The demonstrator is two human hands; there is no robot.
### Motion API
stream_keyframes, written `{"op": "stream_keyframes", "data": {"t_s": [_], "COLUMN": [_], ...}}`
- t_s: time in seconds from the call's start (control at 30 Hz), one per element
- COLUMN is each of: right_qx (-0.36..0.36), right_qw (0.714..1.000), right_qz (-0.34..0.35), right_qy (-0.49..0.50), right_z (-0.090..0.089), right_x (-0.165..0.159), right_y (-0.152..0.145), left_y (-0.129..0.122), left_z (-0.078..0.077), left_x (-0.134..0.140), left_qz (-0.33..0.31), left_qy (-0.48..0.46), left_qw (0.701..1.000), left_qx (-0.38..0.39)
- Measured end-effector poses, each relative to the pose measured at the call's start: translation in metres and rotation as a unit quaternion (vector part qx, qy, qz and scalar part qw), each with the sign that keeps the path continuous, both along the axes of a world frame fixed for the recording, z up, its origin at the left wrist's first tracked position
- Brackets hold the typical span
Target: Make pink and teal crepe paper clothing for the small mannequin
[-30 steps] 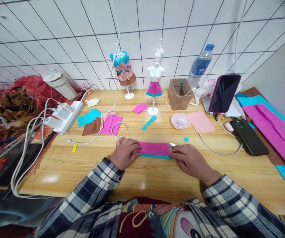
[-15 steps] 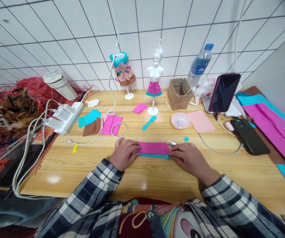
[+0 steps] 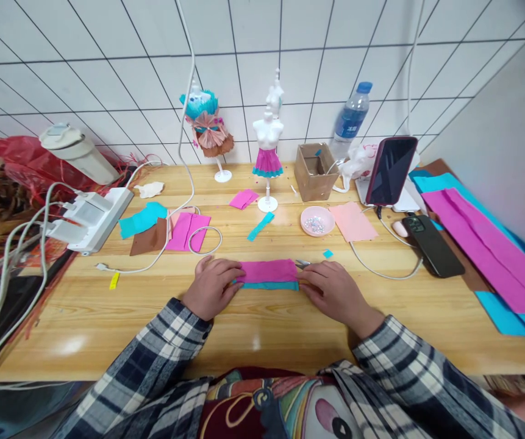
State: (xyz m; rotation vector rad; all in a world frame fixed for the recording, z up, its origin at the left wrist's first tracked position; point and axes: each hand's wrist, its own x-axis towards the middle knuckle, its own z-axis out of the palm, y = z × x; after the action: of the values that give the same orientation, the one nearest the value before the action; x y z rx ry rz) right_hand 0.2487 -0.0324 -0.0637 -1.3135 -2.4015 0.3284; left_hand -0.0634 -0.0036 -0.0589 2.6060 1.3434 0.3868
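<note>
A magenta crepe paper strip lies flat on the table over a blue crepe paper strip, whose edge shows along the near side. My left hand pinches the left end of the two strips between thumb and fingers. At the right end, my right hand has its thumb and fingertips closed on the strips' corner. The metal tips of a pointed tool, perhaps scissors, stick out beside my right fingers; its remainder is hidden by that hand. Beyond the strips stands a white mini dress form in a magenta skirt with blue trim.
A second decorated form stands at the back. Around lie a pink bead dish, a cardboard box, a black phone, magenta paper sheets, paper pieces and a power strip with trailing cables.
The whole view has shifted, so the table and its things appear further left. Both hands keep hold of the strip ends, with little visible change in the strips.
</note>
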Motion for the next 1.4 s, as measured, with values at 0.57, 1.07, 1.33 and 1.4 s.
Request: {"op": "stream_keyframes", "data": {"t_s": [0.57,1.07,1.33,1.4], "right_qx": [0.028,0.062,0.046,0.052], "right_qw": [0.999,0.992,0.992,0.995], "right_qz": [0.025,-0.075,-0.104,-0.063], "right_qy": [-0.013,-0.079,-0.062,-0.055], "right_z": [-0.005,0.006,0.003,0.004], "right_x": [0.000,-0.026,-0.022,-0.023], "right_y": [0.003,0.007,0.005,0.004], "left_y": [0.000,-0.004,-0.006,-0.006], "left_z": [0.005,0.006,0.005,0.005], "left_x": [-0.004,-0.004,-0.004,-0.004], "left_qz": [0.001,0.010,0.011,0.010], "left_qy": [0.006,0.004,0.001,0.002], "left_qw": [1.000,1.000,1.000,1.000], "left_qx": [-0.001,-0.010,-0.012,-0.012]}}
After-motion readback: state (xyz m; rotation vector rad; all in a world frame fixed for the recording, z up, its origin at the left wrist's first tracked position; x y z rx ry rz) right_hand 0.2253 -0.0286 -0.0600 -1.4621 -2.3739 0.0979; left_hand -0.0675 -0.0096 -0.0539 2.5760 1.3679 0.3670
